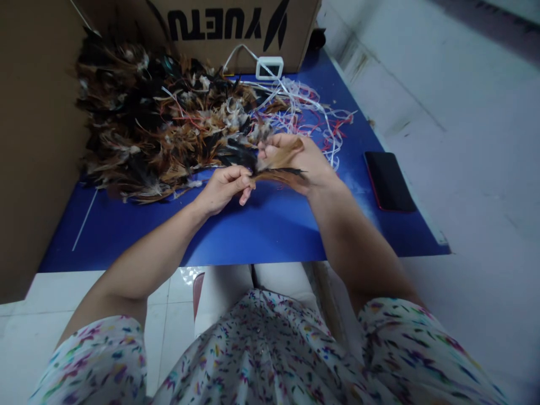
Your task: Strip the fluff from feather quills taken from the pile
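Observation:
My left hand [230, 187] is closed, pinching the narrow end of a small bunch of brown and black feathers [282, 173] between thumb and fingers. The loose ends of the bunch fan out to the right, across the palm of my right hand [310, 154]. That hand curls around the feathers from behind; its fingertips are slightly blurred and partly covered. Just beyond both hands lies a big heap of brown, black and grey feathers [143, 126]. Dark feathers [236, 154] from its edge reach close to my fingers.
Tangled white and red strings [333, 126] spread over the blue tabletop [253, 236] on the right. Behind them stands a small white device with a screen [269, 68], against a cardboard box [236, 45]. A phone [388, 181] lies near the right edge. Another cardboard panel [34, 140] rises at left.

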